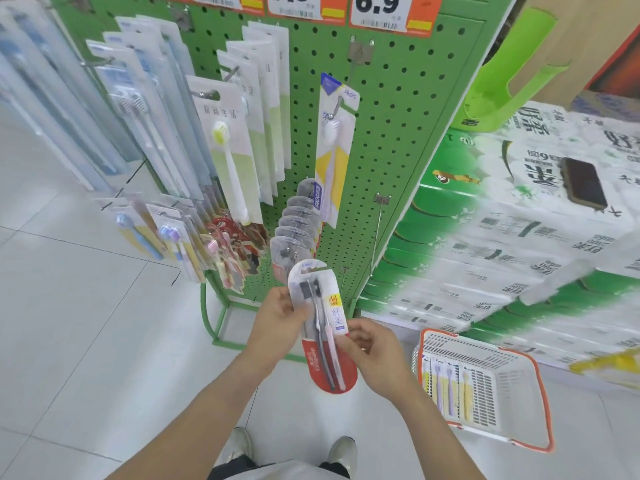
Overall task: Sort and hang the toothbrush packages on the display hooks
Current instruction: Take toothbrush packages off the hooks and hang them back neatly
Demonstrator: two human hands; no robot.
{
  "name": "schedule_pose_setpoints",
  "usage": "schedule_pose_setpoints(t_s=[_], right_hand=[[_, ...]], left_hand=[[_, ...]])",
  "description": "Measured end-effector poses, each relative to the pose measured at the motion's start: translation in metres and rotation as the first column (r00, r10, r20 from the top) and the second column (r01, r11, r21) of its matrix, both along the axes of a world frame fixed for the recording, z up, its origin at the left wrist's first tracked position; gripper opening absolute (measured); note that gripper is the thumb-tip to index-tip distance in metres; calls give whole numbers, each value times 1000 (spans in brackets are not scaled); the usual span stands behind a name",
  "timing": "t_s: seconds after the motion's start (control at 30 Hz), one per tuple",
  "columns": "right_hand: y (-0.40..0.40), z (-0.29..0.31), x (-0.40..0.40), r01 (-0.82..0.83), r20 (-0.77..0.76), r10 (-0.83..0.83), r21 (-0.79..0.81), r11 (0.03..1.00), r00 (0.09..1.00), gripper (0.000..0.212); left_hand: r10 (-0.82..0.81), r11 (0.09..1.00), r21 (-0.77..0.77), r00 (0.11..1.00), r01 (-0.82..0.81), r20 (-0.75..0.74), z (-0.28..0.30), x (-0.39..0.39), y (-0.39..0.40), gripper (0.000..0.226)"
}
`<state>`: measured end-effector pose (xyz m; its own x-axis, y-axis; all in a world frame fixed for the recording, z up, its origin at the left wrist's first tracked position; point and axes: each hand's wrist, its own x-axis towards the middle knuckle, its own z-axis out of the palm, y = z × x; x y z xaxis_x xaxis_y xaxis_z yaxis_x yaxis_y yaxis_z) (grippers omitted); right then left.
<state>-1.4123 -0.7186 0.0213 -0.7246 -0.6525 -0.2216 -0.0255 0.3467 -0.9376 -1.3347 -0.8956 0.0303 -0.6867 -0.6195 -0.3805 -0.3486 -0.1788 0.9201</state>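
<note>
I hold a two-brush toothbrush package (320, 327) with a red lower part in front of the green pegboard (398, 133). My left hand (277, 320) grips its left edge near the top. My right hand (372, 351) pinches its right edge lower down. Just above the package hangs a row of several like packages (294, 223) on a low hook. A yellow-and-white package (334, 150) hangs alone on a higher hook. A bare hook (379, 216) sticks out at the lower right of the board.
A white basket with an orange rim (481, 386) stands on the floor at the right, with toothbrush packages (446, 386) inside. Stacked tissue packs (519, 220) fill the right side. More packages (145, 109) hang on the board's left half. White tiled floor lies to the left.
</note>
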Motion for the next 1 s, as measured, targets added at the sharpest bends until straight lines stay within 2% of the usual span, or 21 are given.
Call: schedule_pose_setpoints(t_s=[0.07, 0.2, 0.3, 0.53, 0.67, 0.73, 0.83, 1.0], right_hand=[[11, -6, -8, 52, -41, -50, 58, 997, 998, 9], [47, -20, -42, 177, -165, -144, 207, 962, 976, 13], [62, -20, -72, 194, -237, -134, 256, 947, 962, 20], [48, -28, -135, 156, -305, -65, 283, 946, 950, 13], [24, -41, -167, 87, -351, 33, 321, 943, 936, 21], [13, -46, -180, 84, -351, 23, 285, 955, 936, 20], [-6, -48, -193, 79, -379, 19, 241, 967, 925, 22], [-30, -52, -198, 103, -351, -61, 102, 989, 934, 24]], left_hand=[[11, 990, -141, 999, -4, 46, 5, -5, -3, 29], [16, 940, -340, 1000, -17, -6, 22, -15, -12, 33], [-20, 871, -491, 1000, 15, -5, 31, -27, -16, 34], [8, 677, -735, 998, 46, 69, 28, -53, -4, 37], [68, 627, -779, 994, 23, 84, 28, -61, 1, 45], [86, 594, -803, 988, 51, 127, 29, -66, 0, 54], [75, 546, -822, 968, 160, 238, 26, -73, -4, 56], [106, 528, -823, 945, 210, 309, 19, -84, -12, 61]])
